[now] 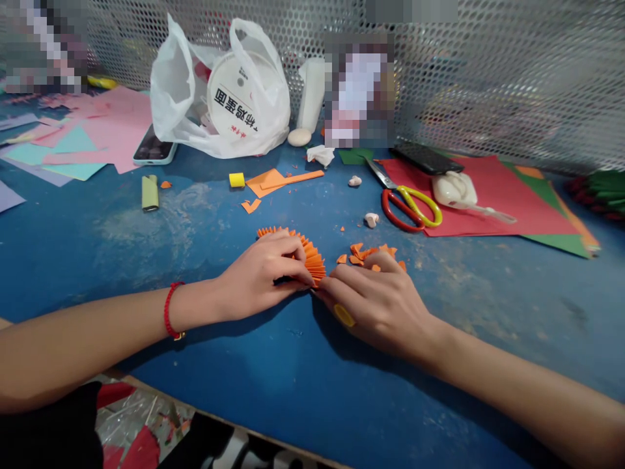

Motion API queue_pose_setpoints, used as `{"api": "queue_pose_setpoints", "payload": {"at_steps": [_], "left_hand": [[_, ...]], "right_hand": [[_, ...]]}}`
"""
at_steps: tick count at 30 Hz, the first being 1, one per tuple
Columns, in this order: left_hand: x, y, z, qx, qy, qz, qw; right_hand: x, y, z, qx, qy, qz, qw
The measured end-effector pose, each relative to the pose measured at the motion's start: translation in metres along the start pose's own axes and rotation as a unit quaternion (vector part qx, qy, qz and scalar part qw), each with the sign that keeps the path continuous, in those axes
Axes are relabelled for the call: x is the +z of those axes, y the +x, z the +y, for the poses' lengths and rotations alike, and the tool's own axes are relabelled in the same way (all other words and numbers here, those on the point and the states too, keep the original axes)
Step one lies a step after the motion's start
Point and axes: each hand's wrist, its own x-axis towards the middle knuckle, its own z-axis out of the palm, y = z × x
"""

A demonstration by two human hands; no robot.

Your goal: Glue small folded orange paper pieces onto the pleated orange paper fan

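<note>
An orange pleated paper fan (pixel 314 259) rests on the blue tabletop, its folds spread in an arc. My left hand (pixel 266 270) lies over it, with thumb and fingers closed on the folds. At the fan's lower right end, the fingertips of my right hand (pixel 375 296) pinch its edge, close to my left thumb. A yellow oval (pixel 344 315) shows against a finger of my right hand; I cannot tell what it is. Just beyond that hand lies a small heap of orange paper scraps (pixel 361 253). My hands hide part of the fan.
Scissors (pixel 410 205) lie on red paper (pixel 488 202) at right, near a black phone (pixel 424 158) and a white case (pixel 454 189). A plastic bag (pixel 170 98) holding a tub stands behind. A lighter (pixel 150 193), yellow roll (pixel 237 180) and orange strips (pixel 266 182) lie left of centre.
</note>
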Motion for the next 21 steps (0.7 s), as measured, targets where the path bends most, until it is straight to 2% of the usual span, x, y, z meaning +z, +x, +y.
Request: {"api": "queue_pose_setpoints", "payload": {"at_steps": [3,8,16,19,21], "left_hand": [[-0.001,-0.001,0.001,-0.005,-0.002,0.003,1.000],[-0.005,0.000,0.008,-0.031,-0.002,0.026,0.999],[-0.011,0.001,0.015,-0.020,0.023,0.103,0.994],[-0.010,0.002,0.015,-0.011,0.036,0.099,0.994],[-0.009,0.002,0.014,-0.017,0.050,0.070,0.996]], "right_hand": [[0.002,0.006,-0.002,-0.032,-0.045,-0.006,0.998],[0.001,0.011,0.002,-0.085,-0.052,-0.039,0.994],[-0.003,0.009,0.000,-0.133,-0.111,0.005,0.985],[-0.003,0.008,-0.003,-0.136,-0.108,0.020,0.985],[-0.003,0.007,-0.004,-0.111,-0.104,0.041,0.988]]}}
